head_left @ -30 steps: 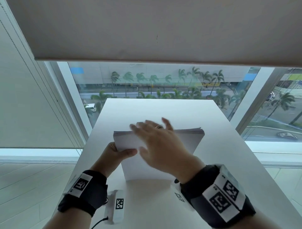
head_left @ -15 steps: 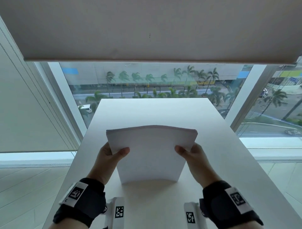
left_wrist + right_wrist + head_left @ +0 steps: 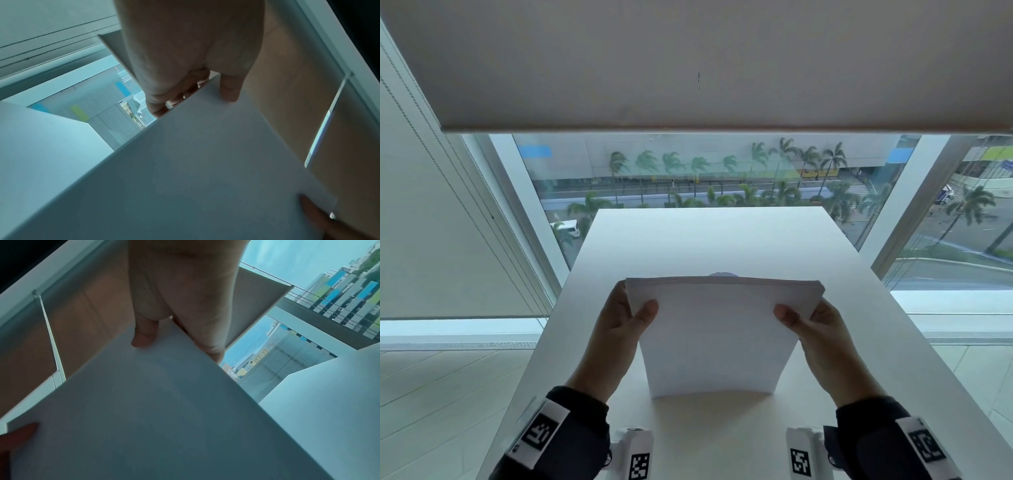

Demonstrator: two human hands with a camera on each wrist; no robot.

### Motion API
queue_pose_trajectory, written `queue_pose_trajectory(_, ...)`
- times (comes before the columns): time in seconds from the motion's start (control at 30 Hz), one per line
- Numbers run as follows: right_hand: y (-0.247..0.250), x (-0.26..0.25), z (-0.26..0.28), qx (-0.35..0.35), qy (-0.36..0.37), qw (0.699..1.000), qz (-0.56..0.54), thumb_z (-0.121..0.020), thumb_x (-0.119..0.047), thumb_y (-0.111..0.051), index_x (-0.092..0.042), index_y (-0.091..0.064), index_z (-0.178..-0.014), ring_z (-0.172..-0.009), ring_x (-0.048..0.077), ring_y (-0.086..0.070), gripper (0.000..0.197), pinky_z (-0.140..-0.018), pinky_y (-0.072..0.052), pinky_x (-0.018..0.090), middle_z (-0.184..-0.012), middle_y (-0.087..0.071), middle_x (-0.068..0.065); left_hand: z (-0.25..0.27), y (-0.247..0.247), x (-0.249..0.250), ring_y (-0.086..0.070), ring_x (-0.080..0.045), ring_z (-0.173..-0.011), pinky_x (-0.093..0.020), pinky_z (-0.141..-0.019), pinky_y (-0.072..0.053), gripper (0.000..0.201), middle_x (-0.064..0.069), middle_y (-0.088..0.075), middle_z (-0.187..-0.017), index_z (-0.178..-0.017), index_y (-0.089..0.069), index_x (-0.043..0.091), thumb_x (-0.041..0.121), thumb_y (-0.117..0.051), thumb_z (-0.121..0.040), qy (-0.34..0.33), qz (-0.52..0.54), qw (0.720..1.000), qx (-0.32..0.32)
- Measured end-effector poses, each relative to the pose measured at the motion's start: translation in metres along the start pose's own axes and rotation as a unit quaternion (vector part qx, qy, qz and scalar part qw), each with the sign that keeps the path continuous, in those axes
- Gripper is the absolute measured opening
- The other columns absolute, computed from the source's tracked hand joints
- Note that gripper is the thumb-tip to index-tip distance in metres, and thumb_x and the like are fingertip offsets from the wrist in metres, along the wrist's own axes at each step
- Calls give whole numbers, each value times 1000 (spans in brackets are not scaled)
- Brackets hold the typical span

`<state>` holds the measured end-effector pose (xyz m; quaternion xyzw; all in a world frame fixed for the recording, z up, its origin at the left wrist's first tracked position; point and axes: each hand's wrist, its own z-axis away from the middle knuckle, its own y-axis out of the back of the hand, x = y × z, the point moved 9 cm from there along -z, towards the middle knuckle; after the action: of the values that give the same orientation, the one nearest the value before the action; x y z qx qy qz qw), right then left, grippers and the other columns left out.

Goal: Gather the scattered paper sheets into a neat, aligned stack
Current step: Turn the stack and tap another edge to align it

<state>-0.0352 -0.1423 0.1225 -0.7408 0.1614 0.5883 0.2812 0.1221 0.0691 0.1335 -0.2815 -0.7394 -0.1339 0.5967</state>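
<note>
Thick stack of plain white paper sheets (image 3: 717, 337) stands on its lower short edge on the white rectangular tabletop (image 3: 709, 240), upright and leaning a little toward me, near the close end of the table and roughly centred between its left and right sides. My left hand (image 3: 616, 329) grips the stack's left edge high up, thumb (image 3: 645, 313) laid across the near face, the other fingers wrapped behind; in the left wrist view the left hand (image 3: 185, 56) shows the thumb tip (image 3: 229, 91) pressed on the sheet face and fingertips curled round the edge of the stack (image 3: 185, 170). My right hand (image 3: 822, 337) mirrors it on the right edge, thumb (image 3: 787, 315) on the near face, remaining fingers hidden behind the paper; the right wrist view has the right hand (image 3: 185, 288) with thumb tip (image 3: 144, 337) flat on the stack (image 3: 154, 410) and fingers folded over the edge. Top edges of the sheets look nearly flush, a slight bow across the top. Bottom edge meets the tabletop with a soft shadow under it. Both wrists carry black bands with white square-coded tags (image 3: 539, 435). Far beyond the table, a large window (image 3: 705, 178) under a lowered beige roller blind (image 3: 688, 61), palm trees and a street outside
</note>
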Motion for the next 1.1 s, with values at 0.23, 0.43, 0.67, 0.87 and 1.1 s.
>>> queue_pose_trajectory(0.23,0,27,9,1,-57,998,-1,-30,-53,-89,-15,-77,-78,-76,14,-69,63,-68,-54,21,-81,-76,1,13,-7,-16,-64,3,-88,-10,-75,-49,40,17,-72,-94,-108,-56,25,26,-64,-69,23,-22,999,-16)
queue_pose_trajectory(0.43,1,4,4,9,-28,1000,1,-33,-49,-89,-16,-76,-79,-75,13,-67,58,-68,-54,21,-79,-75,0,7,-6,14,-59,6,-69,-6,-65,-45,30,19,-68,-74,-92,-58,21,38,-62,-67,-14,-39,999,14)
queue_pose_trajectory(0.67,0,-20,3,62,27,998,13,-57,-33,-82,-16,-65,-78,-69,11,-59,31,-63,-46,21,-72,-67,-4,3,-5,28,-33,-18,-67,-22,-53,-28,54,-11,-39,-72,-74,-45,-10,44,-47,-71,-12,-39,993,113)
queue_pose_trajectory(0.87,-5,-61,13,151,147,910,357,-72,-21,-62,-22,-54,-121,-93,23,-55,50,-74,-36,11,-98,-59,3,0,-2,30,-46,8,-50,-7,-45,-33,36,4,-55,-68,-66,-54,16,12,-32,-93,0,-72,986,149)
queue_pose_trajectory(1.1,-79,-81,7,12,186,694,695,-78,-30,-53,-20,-63,-89,-85,29,-63,18,-93,-39,48,-74,-67,-3,8,-9,24,-53,6,-64,-7,-61,-42,32,9,-60,-75,-83,-56,23,48,-57,-63,-24,-67,996,59)
